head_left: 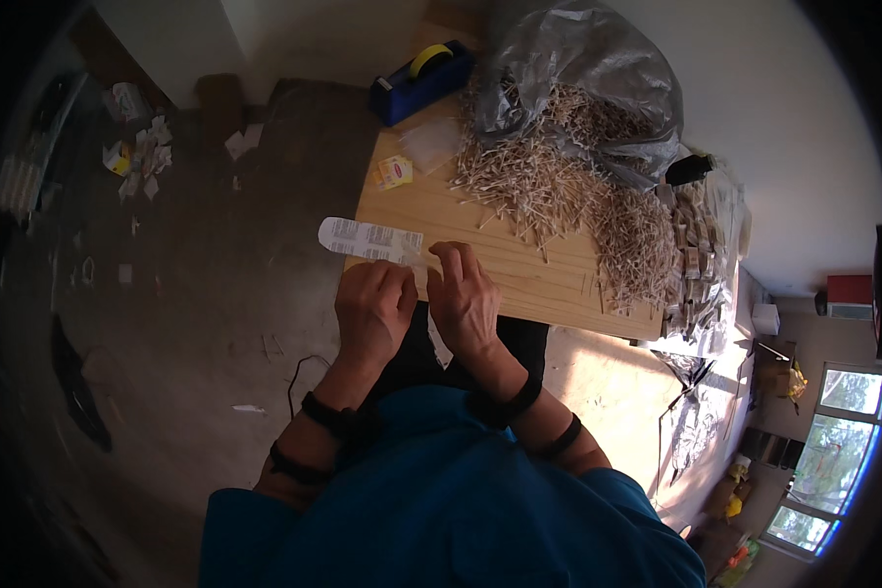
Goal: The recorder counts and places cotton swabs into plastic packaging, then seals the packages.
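A white printed card strip (367, 238) with a rounded left end lies over the table's near left edge. Behind its right end shows a thin, clear, film-like piece (414, 257). My left hand (374, 309) is closed, its fingertips pinching at the card's near edge. Close beside it, my right hand (466, 302) has its fingers curled toward the thumb at the card's right end; what lies between them is hidden. Farther back on the wooden table (519, 279) spreads a heap of thin, pale-tipped sticks (534, 186) resembling cotton swabs, spilling from a grey plastic bag (598, 59).
A blue tape dispenser (423, 82) with a yellow core stands at the far left table corner. Nearer are small yellow-and-white cards (394, 172) and clear bags (431, 144). Several filled packets (696, 245) are stacked along the right. Paper scraps (152, 152) litter the floor.
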{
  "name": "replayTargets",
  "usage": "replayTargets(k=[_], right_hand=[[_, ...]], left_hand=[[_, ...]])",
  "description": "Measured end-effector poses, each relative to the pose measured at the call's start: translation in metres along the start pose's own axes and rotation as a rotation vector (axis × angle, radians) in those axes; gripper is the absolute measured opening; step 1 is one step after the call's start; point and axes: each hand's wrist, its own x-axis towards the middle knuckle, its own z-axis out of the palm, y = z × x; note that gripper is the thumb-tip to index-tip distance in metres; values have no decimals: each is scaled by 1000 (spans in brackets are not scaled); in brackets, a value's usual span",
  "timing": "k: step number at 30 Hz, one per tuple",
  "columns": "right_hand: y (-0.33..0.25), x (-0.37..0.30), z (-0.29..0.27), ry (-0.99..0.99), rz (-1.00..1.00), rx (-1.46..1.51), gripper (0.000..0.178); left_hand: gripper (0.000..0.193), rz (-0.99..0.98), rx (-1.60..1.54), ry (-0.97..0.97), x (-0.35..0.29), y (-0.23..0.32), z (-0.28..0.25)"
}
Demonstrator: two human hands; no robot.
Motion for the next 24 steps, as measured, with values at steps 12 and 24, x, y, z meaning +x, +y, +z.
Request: replayTargets(k=[12,24], right_hand=[[-5,16,69,-55,403,482,11],[-8,43,129,-328,314,748,47]], left_hand=[[26,-384,-93,160,-7,-38,14],[14,-474,-83,483,3,-135,25]])
